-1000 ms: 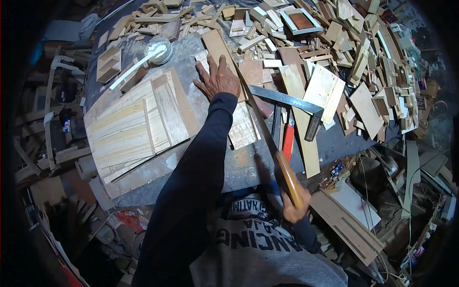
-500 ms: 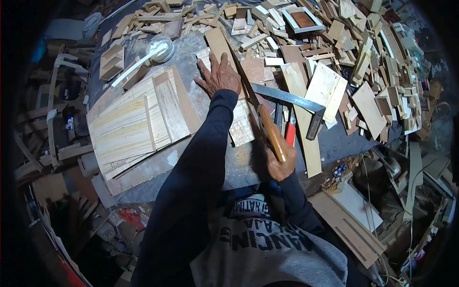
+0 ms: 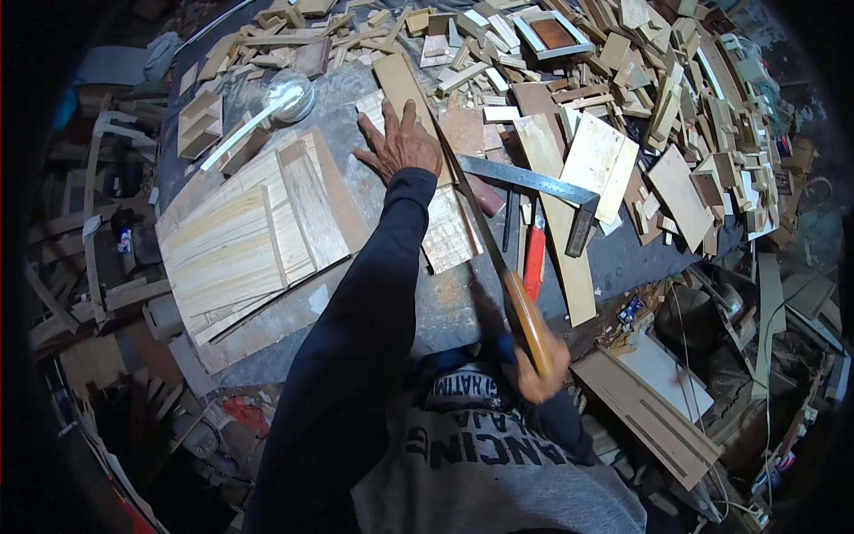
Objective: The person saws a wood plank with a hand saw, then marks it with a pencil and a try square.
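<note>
My left hand (image 3: 402, 147) lies spread and flat, pressing on a light brown wooden strip (image 3: 398, 78) at the middle of the table. A pale piece of board (image 3: 449, 238) shows under and below that hand. My right hand (image 3: 544, 378) is closed around the wooden handle of a handsaw (image 3: 527, 320). Its long blade runs up and left along the strip's right edge, so close that I cannot tell how deep it sits. Just right of the blade are a metal try square (image 3: 534, 181) and a red tool (image 3: 535, 258), its kind unclear.
Stacked pale panels (image 3: 249, 227) lie to the left of my left arm. Beyond them are a small open wooden box (image 3: 200, 125) and a clear round container (image 3: 290, 96). Offcuts (image 3: 614, 80) heap along the far and right sides. A long pale strip (image 3: 560, 222) reaches the front edge.
My right hand has drawn the saw back toward my body and slightly right, showing more blade below the strip. My left hand stays pressed on the strip.
</note>
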The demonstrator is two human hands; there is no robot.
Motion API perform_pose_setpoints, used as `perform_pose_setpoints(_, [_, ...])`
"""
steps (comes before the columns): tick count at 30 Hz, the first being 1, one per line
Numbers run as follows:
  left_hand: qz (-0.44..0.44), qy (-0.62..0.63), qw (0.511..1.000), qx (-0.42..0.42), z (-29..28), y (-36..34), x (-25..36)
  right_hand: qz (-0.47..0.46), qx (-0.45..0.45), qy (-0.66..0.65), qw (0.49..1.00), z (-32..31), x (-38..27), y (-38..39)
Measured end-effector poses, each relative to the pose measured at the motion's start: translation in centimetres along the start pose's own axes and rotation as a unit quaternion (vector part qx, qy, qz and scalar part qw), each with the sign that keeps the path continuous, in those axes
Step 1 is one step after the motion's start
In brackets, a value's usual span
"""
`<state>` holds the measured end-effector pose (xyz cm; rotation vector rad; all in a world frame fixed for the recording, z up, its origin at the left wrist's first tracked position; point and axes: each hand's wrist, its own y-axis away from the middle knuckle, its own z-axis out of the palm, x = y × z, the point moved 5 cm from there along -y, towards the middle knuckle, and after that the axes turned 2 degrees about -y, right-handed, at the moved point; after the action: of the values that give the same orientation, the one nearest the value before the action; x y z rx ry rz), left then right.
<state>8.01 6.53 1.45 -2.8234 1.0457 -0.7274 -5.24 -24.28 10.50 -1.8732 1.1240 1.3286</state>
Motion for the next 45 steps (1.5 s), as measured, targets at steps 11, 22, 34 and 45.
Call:
perform_pose_setpoints(11, [0.020, -0.004, 1.000, 0.009, 0.0, -0.1, 0.2, -0.006, -0.008, 0.007, 1.000, -1.0, 0.7, 3.7])
perform_pose_setpoints(22, [0.001, 0.004, 1.000, -0.014, -0.5, 0.0, 0.8, 0.014, 0.079, 0.031, 0.996, -9.3, 0.3, 9.6])
perform_pose_setpoints(34, [-0.210, 0.018, 0.974, -0.084, -4.0, -0.6, 4.7, -0.004, 0.067, -0.003, 0.998, -12.9, 3.1, 0.9])
perform_pose_setpoints(45, [-0.057, 0.018, 0.998, -0.009, -6.2, 0.7, 5.6, -0.048, 0.016, -0.026, 0.998, -14.0, 3.4, -3.0])
